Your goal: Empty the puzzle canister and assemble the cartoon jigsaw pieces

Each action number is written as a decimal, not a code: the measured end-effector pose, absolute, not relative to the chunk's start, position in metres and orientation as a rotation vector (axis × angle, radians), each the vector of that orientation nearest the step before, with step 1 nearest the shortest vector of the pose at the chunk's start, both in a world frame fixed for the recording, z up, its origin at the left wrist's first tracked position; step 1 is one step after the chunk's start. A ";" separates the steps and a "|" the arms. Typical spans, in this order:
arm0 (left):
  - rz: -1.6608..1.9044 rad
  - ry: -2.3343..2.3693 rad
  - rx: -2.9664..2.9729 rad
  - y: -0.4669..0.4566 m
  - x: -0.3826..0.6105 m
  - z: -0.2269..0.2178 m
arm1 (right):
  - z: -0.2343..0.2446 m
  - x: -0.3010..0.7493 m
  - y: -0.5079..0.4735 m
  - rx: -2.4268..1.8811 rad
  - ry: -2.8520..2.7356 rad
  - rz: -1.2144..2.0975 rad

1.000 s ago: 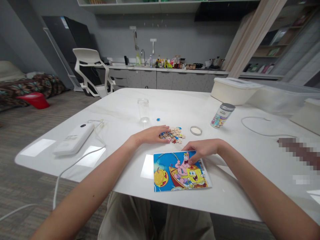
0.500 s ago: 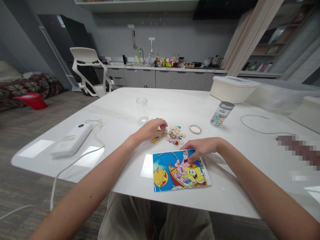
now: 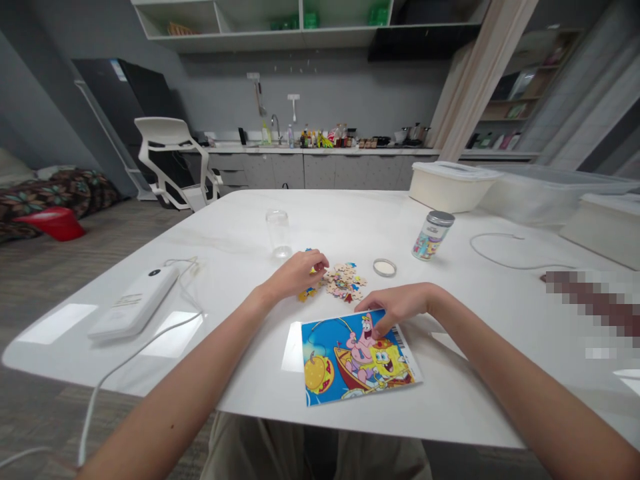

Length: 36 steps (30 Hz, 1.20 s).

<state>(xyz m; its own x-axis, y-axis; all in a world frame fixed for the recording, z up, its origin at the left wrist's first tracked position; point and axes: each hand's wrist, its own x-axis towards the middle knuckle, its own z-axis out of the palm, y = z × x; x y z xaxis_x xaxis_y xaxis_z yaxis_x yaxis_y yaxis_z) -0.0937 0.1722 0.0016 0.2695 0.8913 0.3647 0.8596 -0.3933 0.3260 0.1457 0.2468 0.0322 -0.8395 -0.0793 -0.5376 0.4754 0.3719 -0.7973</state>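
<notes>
My left hand (image 3: 299, 273) hovers at the left side of a heap of small jigsaw puzzle pieces (image 3: 345, 283), its fingers curled together. Whatever is between those fingertips is hidden. Beneath that hand lie several yellow and blue pieces (image 3: 307, 293). My right hand (image 3: 403, 305) grips the top right edge of a picture card (image 3: 325, 357), thumb on the front and the other fingers at the edge. Cartoon figures in a boat and a burger on blue show on the card, which lies near the table's front edge.
Behind the pieces are a clear jar (image 3: 279, 235), a round lid ring (image 3: 385, 268) and a printed canister (image 3: 433, 237). At left sits a white power bank (image 3: 135, 303) with a cable. Storage boxes (image 3: 450, 187) and a grey cable (image 3: 500, 257) occupy the right.
The camera view has tilted up slightly, so the table sits lower in the picture. Both hands keep nearly the same places and grips, and the card has barely turned.
</notes>
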 end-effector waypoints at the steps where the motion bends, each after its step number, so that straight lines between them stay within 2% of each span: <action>1: 0.757 1.698 2.463 0.172 -0.094 0.001 | 0.031 0.146 0.247 0.339 2.136 -1.491; 12: 0.611 1.556 2.513 0.175 -0.094 -0.004 | 0.027 0.144 0.249 0.365 2.148 -1.497; 23: 0.933 1.848 2.005 0.172 -0.102 0.003 | 0.028 0.145 0.248 0.358 2.211 -1.475; 29: 0.601 2.172 2.206 0.167 -0.120 0.016 | 0.030 0.145 0.247 0.326 2.198 -1.504; 33: 0.293 1.906 2.251 0.162 -0.130 0.025 | 0.030 0.144 0.248 0.306 2.276 -1.582; 36: 0.237 1.803 2.286 0.162 -0.126 0.024 | 0.031 0.144 0.250 0.393 2.343 -1.744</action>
